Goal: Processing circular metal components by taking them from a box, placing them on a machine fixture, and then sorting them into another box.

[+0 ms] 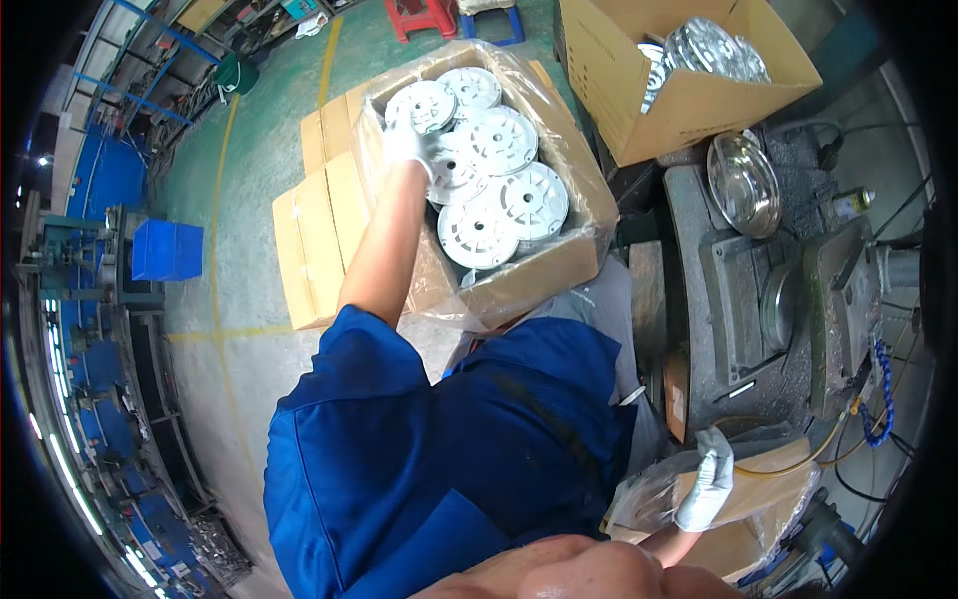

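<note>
My left hand [404, 148], in a white glove, is at the near left edge of a round silver-grey metal disc [423, 106]. Its fingers appear closed on that rim, though they are partly hidden. The disc lies at the far left of a plastic-lined cardboard box [519, 289], among several similar cast discs [479, 230] with central holes. My right hand [708, 481], also gloved, hangs above a second plastic-lined cardboard box [773, 464] at the lower right. Its fingers are extended and nothing shows in it.
Right of me stands a machine bed [733, 309] with a shiny metal dish [743, 185] on it. An open carton [639, 125] of shiny metal parts is at the far right. Closed cartons [314, 245] adjoin the disc box. A blue bin [167, 250] stands left.
</note>
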